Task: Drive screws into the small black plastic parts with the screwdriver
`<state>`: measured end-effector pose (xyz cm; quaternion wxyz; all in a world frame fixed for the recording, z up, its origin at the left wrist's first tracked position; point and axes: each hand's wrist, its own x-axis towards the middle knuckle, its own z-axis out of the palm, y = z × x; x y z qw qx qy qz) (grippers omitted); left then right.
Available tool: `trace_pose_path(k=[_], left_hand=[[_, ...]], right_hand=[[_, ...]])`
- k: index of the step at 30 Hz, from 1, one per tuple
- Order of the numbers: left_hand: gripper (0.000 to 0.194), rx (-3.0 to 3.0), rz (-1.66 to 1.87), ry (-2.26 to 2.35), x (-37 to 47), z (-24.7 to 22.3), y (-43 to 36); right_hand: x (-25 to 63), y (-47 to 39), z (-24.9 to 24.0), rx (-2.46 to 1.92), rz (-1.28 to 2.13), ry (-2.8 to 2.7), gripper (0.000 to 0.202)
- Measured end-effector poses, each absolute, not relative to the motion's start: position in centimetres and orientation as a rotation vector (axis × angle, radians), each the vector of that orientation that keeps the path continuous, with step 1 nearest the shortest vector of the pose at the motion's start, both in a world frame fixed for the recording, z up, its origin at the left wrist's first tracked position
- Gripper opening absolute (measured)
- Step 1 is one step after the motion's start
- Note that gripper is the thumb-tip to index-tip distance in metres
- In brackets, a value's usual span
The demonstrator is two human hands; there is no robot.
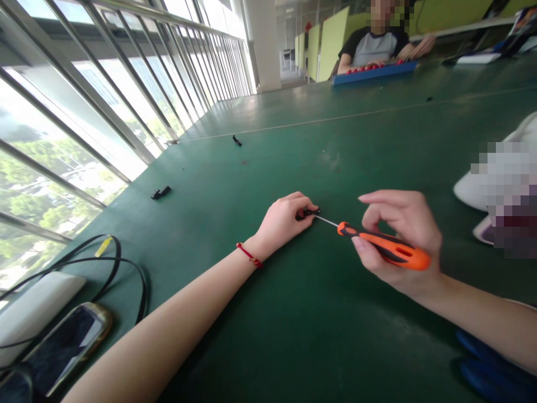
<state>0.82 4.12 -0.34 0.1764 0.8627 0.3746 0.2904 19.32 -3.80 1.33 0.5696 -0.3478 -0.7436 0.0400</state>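
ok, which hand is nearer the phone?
Left. The left hand is beyond the phone and to its right, gripping a small black part; the right hand, with the orange screwdriver, is farther right.

My left hand (pixel 289 218) rests low at the centre, fingers curled in a pinch, its forearm running in from the near left. My right hand (pixel 400 240) is raised on the right, thumb and fingers parted.
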Motion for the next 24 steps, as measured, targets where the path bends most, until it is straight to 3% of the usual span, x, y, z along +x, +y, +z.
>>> trace_pose_path(k=[3, 9, 15, 20, 24], left_hand=[[0.014, 2.449, 0.821, 1.067, 0.81, -0.34, 4.12], [0.015, 2.453, 0.818, 1.07, 0.82, -0.35, 4.08], [0.014, 2.446, 0.814, 1.077, 0.86, -0.3, 4.07], [0.015, 2.459, 0.811, 1.076, 0.83, -0.28, 4.06], [0.015, 2.46, 0.815, 1.074, 0.83, -0.29, 4.06]], right_hand=[[19.39, -3.98, 1.36, -0.877, 0.051, -1.823, 0.021], [19.3, -3.89, 1.09, -0.827, 0.094, -1.645, 0.047], [19.28, -4.03, 1.34, -0.891, 0.045, -1.787, 0.021], [19.26, -3.82, 1.16, -0.803, 0.097, -1.641, 0.047], [19.43, -3.83, 1.24, -0.903, 0.089, -1.771, 0.027]])
